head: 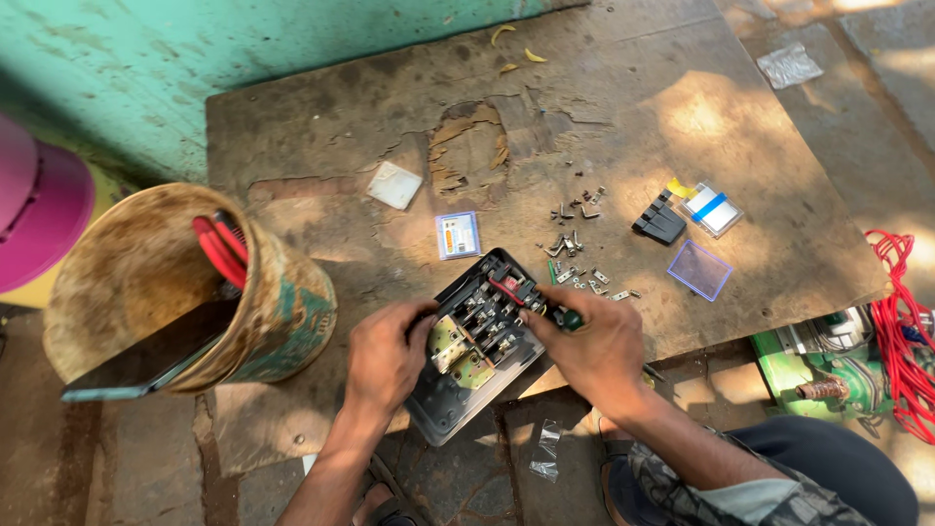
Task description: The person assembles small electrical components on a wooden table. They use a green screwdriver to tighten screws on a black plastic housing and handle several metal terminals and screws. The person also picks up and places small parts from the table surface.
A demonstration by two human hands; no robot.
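The left hand (pixel 385 356) grips the near-left edge of the open switch box (pixel 477 341) on the worn board (pixel 740 146), fingers curled around it. The right hand (pixel 589 346) pinches a green-handled screwdriver (pixel 568 317), fingers pressed together, tip among the contacts. It seems wise to hold the box firm and the tool straight, clear of the loose screws (pixel 579 258) just beyond.

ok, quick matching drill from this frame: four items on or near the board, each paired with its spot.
1. rusty round bucket
2. clear purple plastic lid
3. red wire coil
4. open grey switch box

a. far right edge
b. between both hands
c. left of the box
d. right of the loose metal screws

Pairs: 1-c, 2-d, 3-a, 4-b
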